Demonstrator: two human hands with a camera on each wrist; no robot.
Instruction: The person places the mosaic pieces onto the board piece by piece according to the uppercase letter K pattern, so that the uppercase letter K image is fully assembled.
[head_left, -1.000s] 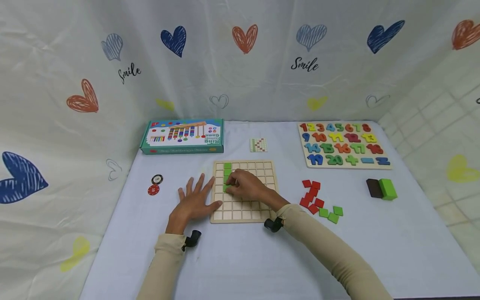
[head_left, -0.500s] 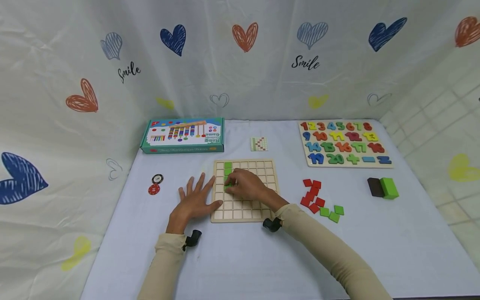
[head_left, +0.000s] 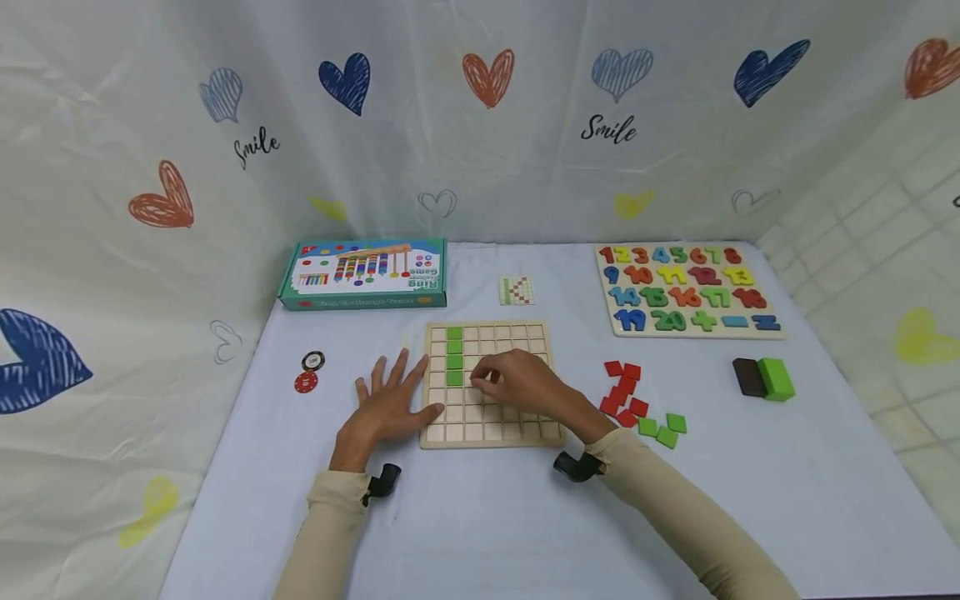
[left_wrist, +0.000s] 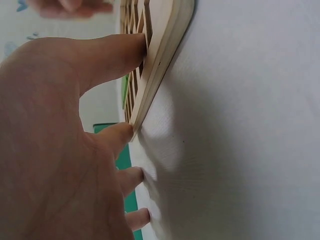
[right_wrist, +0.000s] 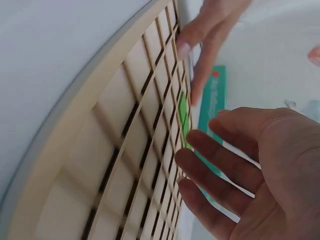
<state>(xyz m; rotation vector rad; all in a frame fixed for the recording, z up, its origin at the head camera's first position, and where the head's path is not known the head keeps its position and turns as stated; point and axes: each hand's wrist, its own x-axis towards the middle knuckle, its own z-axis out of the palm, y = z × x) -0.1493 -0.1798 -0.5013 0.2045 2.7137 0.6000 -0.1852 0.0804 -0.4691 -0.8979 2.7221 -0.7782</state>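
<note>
A wooden grid board (head_left: 491,444) lies on the table, with several green square tiles (head_left: 454,362) in a line down its second column from the left. My left hand (head_left: 386,410) has its fingers spread at the board's left side; in the left wrist view the thumb (left_wrist: 115,57) rests on the frame and the index fingertip is at the edge. Over the middle of the grid is my right hand (head_left: 525,383), just right of the green column. Its fingers (right_wrist: 220,160) are loosely bent with nothing between them in the right wrist view.
Right of the board lie several loose red tiles (head_left: 632,372) and green tiles (head_left: 667,437). Beyond stand a dark block (head_left: 748,377) and a green block (head_left: 777,379). Behind are a game box (head_left: 363,279), a pattern card (head_left: 517,290) and a number puzzle (head_left: 611,321). Chips (head_left: 306,382) lie left.
My right hand has let go of the lowest green tile in the column and moved right, uncovering the green tiles. The left hand stays in place.
</note>
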